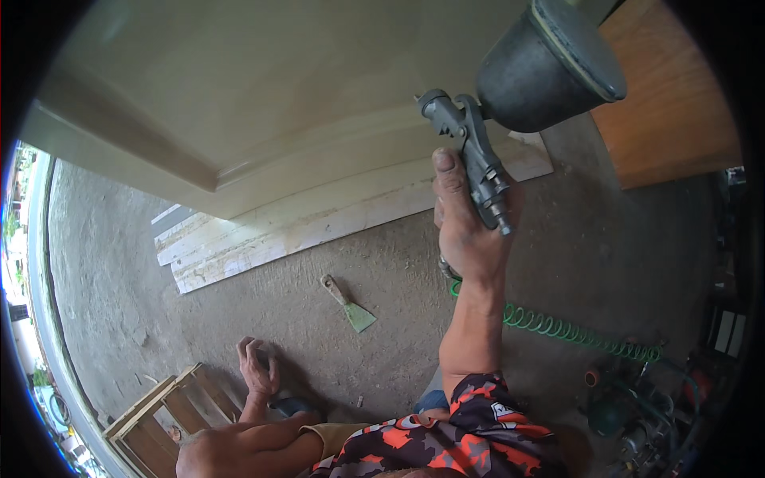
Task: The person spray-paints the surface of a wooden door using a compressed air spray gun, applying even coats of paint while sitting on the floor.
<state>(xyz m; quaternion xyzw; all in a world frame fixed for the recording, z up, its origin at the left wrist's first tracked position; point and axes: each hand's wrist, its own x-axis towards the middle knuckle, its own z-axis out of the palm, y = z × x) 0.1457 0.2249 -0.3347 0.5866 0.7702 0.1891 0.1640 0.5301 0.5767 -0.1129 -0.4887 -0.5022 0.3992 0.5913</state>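
While the right grip [468,239] holds a spray gun [480,147] aloft, the left grip [256,370] hangs with nothing in it

Where the pale, glossy panel [263,88] meets white boards [319,219] on the concrete floor [279,319], the spray gun is raised before them at upper right, its nozzle [434,103] toward the panel. Its metal body is grey and scuffed, with a brighter fitting at the handle's base. A dull, dark cup [546,76] sits tilted on it, lid on, a cream line under the lid's rim.

The right grip is closed round the handle, thumb up along its side; most of its other fingers are hidden, so I cannot tell how they lie on the trigger. The left grip is loosely half open, fingers bent, beside a slatted wooden crate [151,398].

Counted out: one spray gun with one cup, one scraper [357,315] lying flat with a greenish blade, one green coiled hose [550,324], one crate, one orange-brown wooden board [669,95] at upper right, and at least two white boards, overlapping. The machinery [617,414] at lower right seems to be several parts, too dim to count.
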